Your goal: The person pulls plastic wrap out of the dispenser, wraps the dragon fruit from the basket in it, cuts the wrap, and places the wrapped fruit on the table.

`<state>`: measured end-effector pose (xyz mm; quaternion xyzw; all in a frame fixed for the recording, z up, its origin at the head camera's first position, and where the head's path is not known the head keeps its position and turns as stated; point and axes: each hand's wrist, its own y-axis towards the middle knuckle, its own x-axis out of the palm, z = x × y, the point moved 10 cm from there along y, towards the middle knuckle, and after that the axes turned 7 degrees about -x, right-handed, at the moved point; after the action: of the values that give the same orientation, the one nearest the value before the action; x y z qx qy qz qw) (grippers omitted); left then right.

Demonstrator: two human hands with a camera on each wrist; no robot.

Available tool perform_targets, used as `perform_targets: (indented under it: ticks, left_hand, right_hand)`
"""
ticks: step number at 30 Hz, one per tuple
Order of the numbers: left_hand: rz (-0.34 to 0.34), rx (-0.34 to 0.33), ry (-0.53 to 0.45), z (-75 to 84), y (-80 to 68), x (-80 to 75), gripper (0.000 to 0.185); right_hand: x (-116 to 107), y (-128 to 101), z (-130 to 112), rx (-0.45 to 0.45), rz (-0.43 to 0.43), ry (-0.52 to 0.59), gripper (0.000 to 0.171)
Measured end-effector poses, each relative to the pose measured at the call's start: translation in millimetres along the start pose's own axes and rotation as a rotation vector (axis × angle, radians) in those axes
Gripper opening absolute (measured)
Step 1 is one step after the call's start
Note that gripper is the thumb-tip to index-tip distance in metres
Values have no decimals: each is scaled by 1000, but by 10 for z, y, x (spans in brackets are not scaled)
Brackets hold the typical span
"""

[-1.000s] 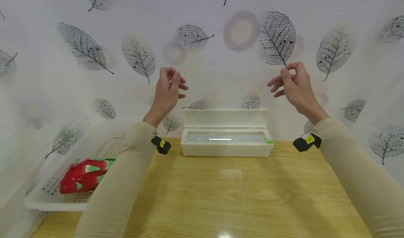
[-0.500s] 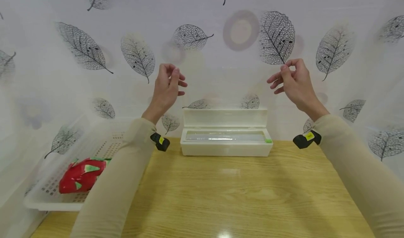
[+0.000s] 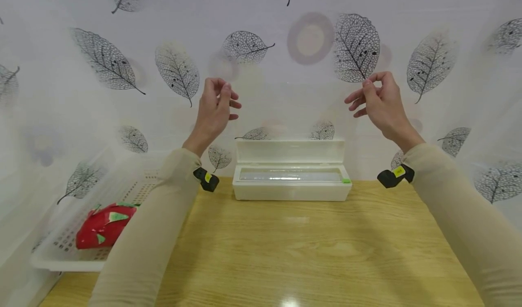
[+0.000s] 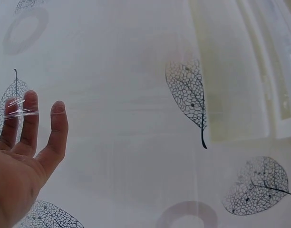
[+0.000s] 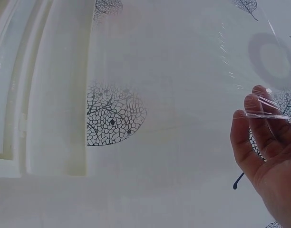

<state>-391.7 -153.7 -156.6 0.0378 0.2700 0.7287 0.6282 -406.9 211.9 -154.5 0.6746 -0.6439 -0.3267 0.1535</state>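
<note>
Left hand [image 3: 214, 107] raised above the far edge of the light wooden surface [image 3: 310, 252], thumb and fingers pinching one upper corner of a thin transparent sheet of cling film [image 3: 291, 117]; film edge visible as a glinting line across the fingertips [image 4: 22, 111] in the left wrist view. Right hand [image 3: 379, 103] raised at matching height, well apart from the left, pinching the opposite corner; film crease crosses its fingertips [image 5: 266, 107] in the right wrist view. Film hangs stretched between both hands, running down toward the white rectangular plastic dispenser box [image 3: 292, 180] directly below, lid upright, roll lying inside. Box stands at the back of the surface against the leaf-patterned white wall covering [image 3: 122, 71]. White perforated plastic basket [image 3: 61, 259] sits at the left edge, holding a red and green dragon-fruit-shaped object [image 3: 105, 225].
</note>
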Motion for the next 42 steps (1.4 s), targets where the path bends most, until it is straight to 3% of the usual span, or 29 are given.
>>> perform_targets:
  ticks: [14,29,36,42]
  left_hand:
    - [-12,-2,-12,31,57,-24,20]
    - [-7,-12,-27,56,82,-35,18]
    - [-8,-2,-42,101,102,-60,16]
    - [-3,-9,-43,116,114,-84,17]
  right_hand:
    - [-5,41,-52,-1,9,-52,14]
    - [-27,88,-77,-7,32,9,14]
    - [-41,135,-122,-8,26,-45,13]
    - [-46,156,-143,-7,32,-30,13]
